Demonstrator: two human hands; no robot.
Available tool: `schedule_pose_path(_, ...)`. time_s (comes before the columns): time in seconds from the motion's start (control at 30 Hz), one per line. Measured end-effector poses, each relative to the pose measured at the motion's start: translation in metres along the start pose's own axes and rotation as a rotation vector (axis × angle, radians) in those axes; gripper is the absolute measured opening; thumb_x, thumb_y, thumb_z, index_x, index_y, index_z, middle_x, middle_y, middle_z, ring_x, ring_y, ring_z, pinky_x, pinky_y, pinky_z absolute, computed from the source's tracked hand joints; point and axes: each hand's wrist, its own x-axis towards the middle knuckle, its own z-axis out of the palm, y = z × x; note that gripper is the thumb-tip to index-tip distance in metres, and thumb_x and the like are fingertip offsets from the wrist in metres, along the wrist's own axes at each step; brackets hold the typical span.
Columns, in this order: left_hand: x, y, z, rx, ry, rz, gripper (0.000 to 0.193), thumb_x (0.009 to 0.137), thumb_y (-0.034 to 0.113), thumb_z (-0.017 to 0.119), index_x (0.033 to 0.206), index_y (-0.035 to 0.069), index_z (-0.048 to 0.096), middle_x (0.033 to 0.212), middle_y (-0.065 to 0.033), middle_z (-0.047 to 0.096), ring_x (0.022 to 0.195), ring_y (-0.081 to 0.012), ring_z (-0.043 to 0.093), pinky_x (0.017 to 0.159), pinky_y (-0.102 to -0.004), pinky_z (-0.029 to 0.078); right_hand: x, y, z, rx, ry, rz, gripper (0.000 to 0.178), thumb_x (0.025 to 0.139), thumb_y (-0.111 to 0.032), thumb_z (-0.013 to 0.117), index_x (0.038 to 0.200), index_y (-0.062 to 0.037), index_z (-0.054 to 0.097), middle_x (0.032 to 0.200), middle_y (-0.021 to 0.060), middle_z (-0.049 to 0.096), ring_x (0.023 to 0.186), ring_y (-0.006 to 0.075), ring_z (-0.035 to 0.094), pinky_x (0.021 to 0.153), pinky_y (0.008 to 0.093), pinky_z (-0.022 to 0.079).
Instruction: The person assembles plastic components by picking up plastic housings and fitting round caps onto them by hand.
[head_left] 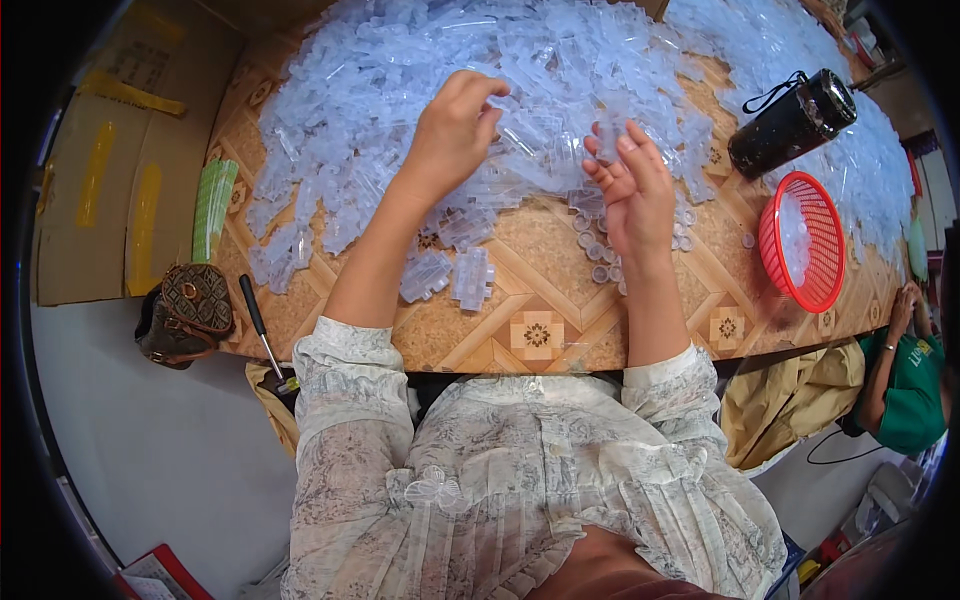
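My left hand [455, 130] is raised over the near side of a big heap of translucent plastic pieces [400, 60], its fingers curled. What lies between its fingertips, if anything, cannot be made out. To its right, my right hand [640, 190] is turned partly palm up. Its thumb and fingers hold a clear plastic tube-like piece [608, 138] upright. Below that hand, several small round translucent caps [600, 272] lie on the patterned table [575, 300]. Two clear ribbed pieces, one of them a block [470, 280], lie apart from the heap near the left forearm.
A red basket [838, 245] with clear parts inside stands at right, below a black flask [795, 125]. At left are cardboard boxes [110, 190], a brown patterned bag [190, 310] and a black-handled tool [255, 310]. A person in green [912, 390] works at far right.
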Motion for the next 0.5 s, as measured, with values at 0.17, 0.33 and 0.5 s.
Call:
schedule_pose_path(0.17,-0.006,-0.003,-0.012,0.08,-0.106,-0.01,0.014,0.083,0.0,0.061,0.096,0.002,0.064,0.096,-0.0105,0.063,0.085,-0.0229,0.063,0.07,-0.0311,0.051,0.003,0.0,-0.006,0.126,-0.017,0.031,0.049,0.091,-0.014,0.057,0.13,0.0054,0.036,0.114,0.0168,0.056,0.102,0.0267,0.058,0.081,0.0365,0.05)
schedule_pose_path(0.33,0.023,-0.034,-0.024,0.312,0.078,0.036,0.016,0.081,0.003,0.062,0.097,0.004,0.065,0.1,-0.0117,0.062,0.095,-0.0301,0.06,0.08,-0.0372,0.049,-0.001,0.001,-0.007,0.101,-0.017,0.025,0.048,0.091,-0.014,0.058,0.13,0.0028,0.036,0.114,0.0171,0.057,0.102,0.0268,0.059,0.081,0.0362,0.05)
schedule_pose_path(0.5,0.061,-0.088,-0.027,0.693,0.139,0.075,0.052,0.078,0.023,0.07,0.126,0.012,0.054,0.129,-0.0138,0.051,0.126,-0.0362,0.04,0.103,-0.0595,0.028,-0.004,0.004,-0.001,0.042,0.002,0.022,0.043,0.091,-0.013,0.057,0.128,0.0031,0.041,0.112,0.0148,0.056,0.101,0.0245,0.059,0.08,0.0342,0.051)
